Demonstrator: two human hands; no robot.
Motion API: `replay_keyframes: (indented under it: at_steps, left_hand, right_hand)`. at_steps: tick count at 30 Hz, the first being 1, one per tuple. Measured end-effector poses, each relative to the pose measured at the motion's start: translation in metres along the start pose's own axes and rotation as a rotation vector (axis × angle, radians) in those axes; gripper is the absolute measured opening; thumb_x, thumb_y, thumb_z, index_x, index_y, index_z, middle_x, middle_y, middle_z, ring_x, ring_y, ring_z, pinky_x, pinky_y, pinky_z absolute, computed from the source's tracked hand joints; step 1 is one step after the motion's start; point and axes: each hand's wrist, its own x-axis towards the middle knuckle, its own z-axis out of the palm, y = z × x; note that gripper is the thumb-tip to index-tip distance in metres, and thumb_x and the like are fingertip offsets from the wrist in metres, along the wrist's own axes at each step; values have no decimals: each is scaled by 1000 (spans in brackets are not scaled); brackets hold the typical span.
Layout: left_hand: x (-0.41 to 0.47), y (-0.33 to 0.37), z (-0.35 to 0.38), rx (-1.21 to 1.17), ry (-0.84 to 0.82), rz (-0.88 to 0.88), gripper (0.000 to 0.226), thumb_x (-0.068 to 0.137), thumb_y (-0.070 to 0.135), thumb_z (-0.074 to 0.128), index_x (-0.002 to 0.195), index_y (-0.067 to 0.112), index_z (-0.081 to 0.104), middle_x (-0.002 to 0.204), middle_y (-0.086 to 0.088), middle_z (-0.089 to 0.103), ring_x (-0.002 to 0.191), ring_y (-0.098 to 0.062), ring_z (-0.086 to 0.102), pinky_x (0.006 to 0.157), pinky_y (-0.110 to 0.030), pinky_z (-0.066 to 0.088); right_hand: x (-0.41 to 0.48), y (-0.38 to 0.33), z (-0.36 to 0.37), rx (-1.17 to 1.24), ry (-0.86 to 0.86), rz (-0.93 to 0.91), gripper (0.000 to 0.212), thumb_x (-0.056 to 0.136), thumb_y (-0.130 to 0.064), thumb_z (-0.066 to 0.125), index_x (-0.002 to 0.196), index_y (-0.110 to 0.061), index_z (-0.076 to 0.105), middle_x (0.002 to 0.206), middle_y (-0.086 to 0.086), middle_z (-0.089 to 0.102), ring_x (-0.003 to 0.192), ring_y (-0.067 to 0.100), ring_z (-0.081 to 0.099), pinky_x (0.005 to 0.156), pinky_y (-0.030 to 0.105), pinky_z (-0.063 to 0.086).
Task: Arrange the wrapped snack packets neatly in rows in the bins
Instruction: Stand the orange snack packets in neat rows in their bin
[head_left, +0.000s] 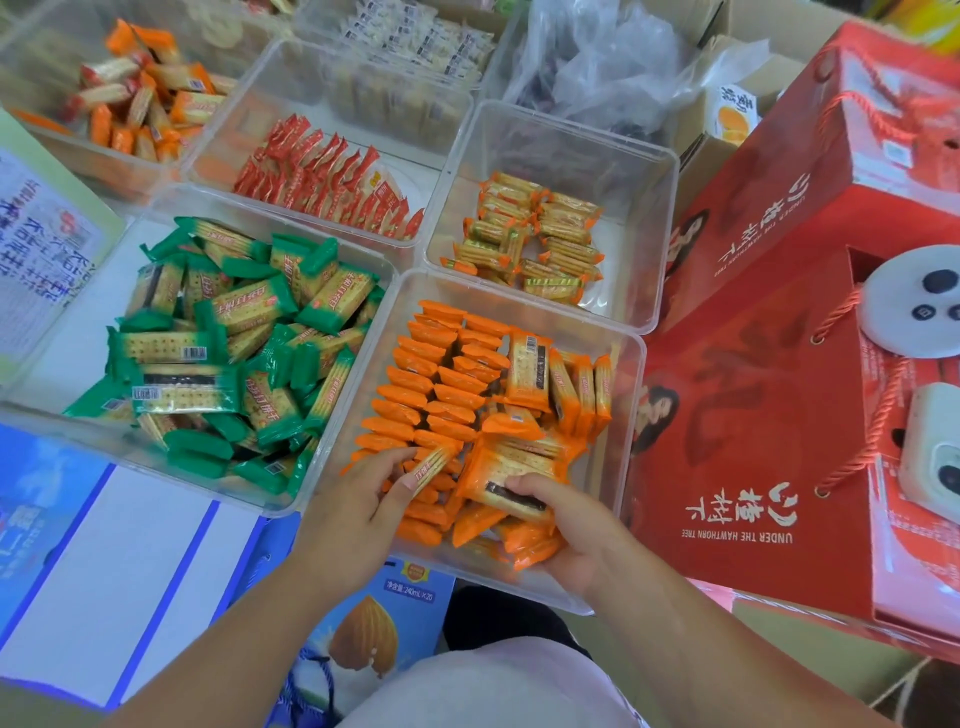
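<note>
While the left hand (358, 499) pinches one orange packet (431, 464) in the bin (627, 441), the right hand (571, 535) grasps several beside neat rows (431, 384).

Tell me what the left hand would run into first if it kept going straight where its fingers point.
The left hand, pinching an orange packet, points forward and right into the clear bin. It would probably meet the upright rows of orange packets first, though depth is unclear.
</note>
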Motion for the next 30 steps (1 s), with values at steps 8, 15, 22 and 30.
replay_keyframes:
  at_steps: [8, 15, 22, 30]
  left_hand:
    - [-1, 6, -8, -374, 130, -102, 23, 104, 34, 49, 119, 48, 59, 110, 28, 66, 102, 9, 60, 79, -17, 47]
    - [-12, 5, -17, -476, 226, -148, 29, 90, 55, 44, 113, 55, 62, 111, 25, 67, 105, 2, 62, 87, -31, 49]
    - [-18, 5, -19, -533, 288, -147, 27, 92, 57, 45, 115, 54, 60, 110, 24, 68, 101, 3, 64, 84, -33, 51]
    - [-23, 11, -16, -381, 350, -85, 46, 94, 57, 45, 132, 33, 54, 123, 14, 58, 108, -4, 59, 89, -37, 53]
  right_hand:
    - [-30, 3, 11, 13, 57, -205, 43, 77, -12, 81, 118, -13, 67, 99, 17, 76, 83, 35, 74, 62, 40, 60]
    - [-56, -12, 44, -79, 27, -396, 31, 83, -11, 78, 111, -23, 72, 102, 5, 78, 89, 29, 76, 60, 36, 59]
    - [-40, -47, 89, -167, 18, -539, 43, 67, -23, 82, 108, -21, 72, 98, 1, 78, 88, 22, 76, 68, 40, 61]
    - [30, -82, 113, -624, 208, -817, 51, 68, -45, 82, 114, -31, 64, 123, -4, 61, 109, 18, 62, 91, 42, 54]
